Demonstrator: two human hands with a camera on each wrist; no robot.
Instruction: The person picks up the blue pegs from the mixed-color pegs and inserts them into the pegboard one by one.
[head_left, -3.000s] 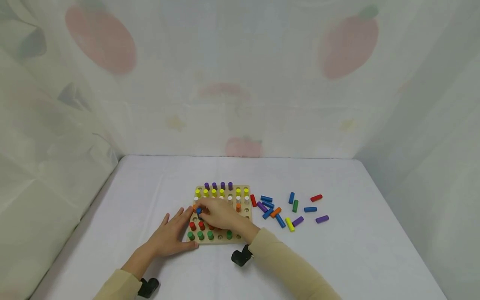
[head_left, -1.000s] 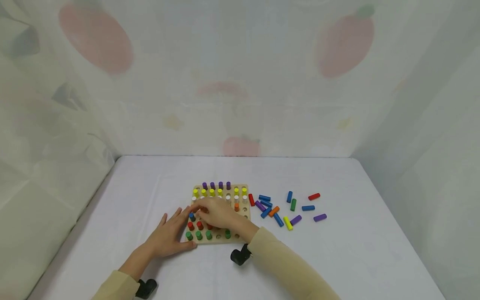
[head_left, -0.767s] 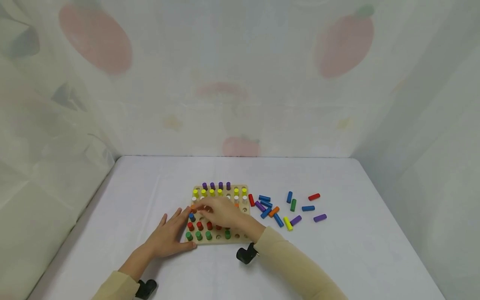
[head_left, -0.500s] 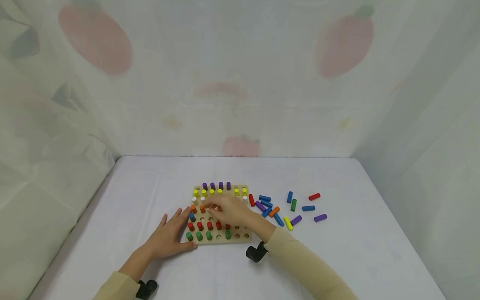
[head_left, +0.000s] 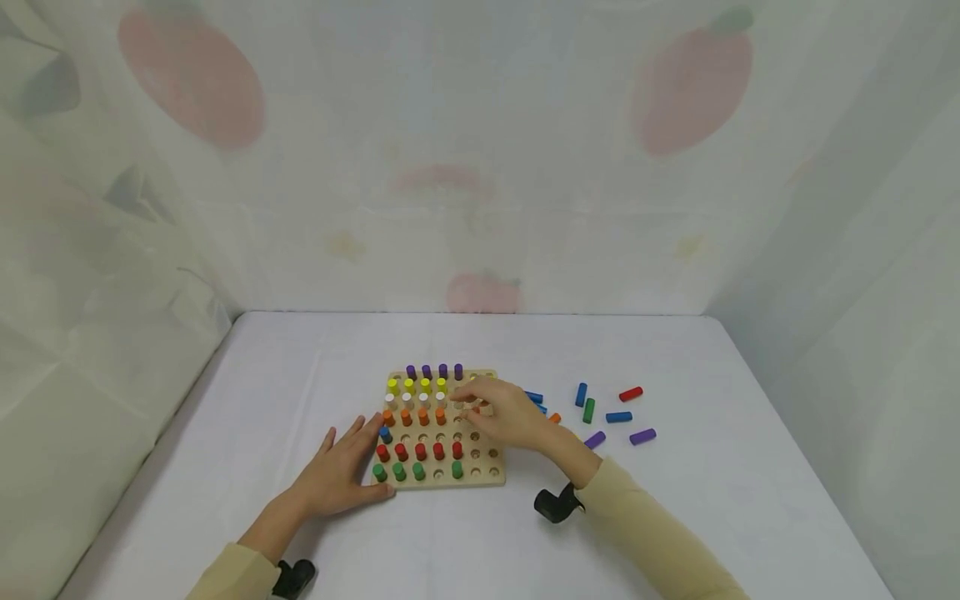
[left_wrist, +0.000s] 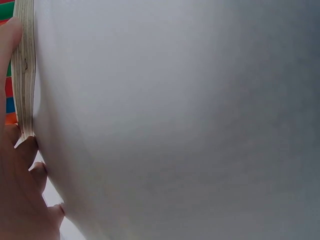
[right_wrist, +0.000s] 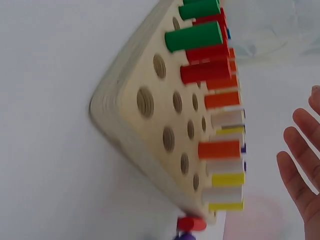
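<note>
- main risk, my read: right hand [head_left: 504, 412] hangs low over the right part of the peg board [head_left: 466, 463]; a sideways drag could snag the lone orange peg [right_wrist: 219, 149] and tip it or pull it out.
- second: loose blue peg [head_left: 618, 417], loose green peg [head_left: 588, 410], loose red peg [head_left: 631, 393] lie on their sides right of the board. round, so a bump from the right hand or beige sleeve [head_left: 660, 533] could roll them off.
- more loose ones are partly hidden behind the right hand and forearm; blind contact is likeliest there.
- third: board could twist on the white table [head_left: 750, 517] if left hand [head_left: 337, 473] eases off during a push or pull.
- right hand state: thumb and index parted, no peg seen between them. looks released.
- left hand state: fingers spread, grasping nothing; fingertips at the board's left edge, thumb at its near-left corner. probably bracing it.
- where: board lies flat between the hands, pegs upright in rows. lone orange peg is right by the right fingertips; head view can't tell if the thumb touches it, right wrist view has it apart from the visible fingers.
- seated blue peg [head_left: 385, 435] is just beside the left fingertips, well apart from the right hand.
</note>
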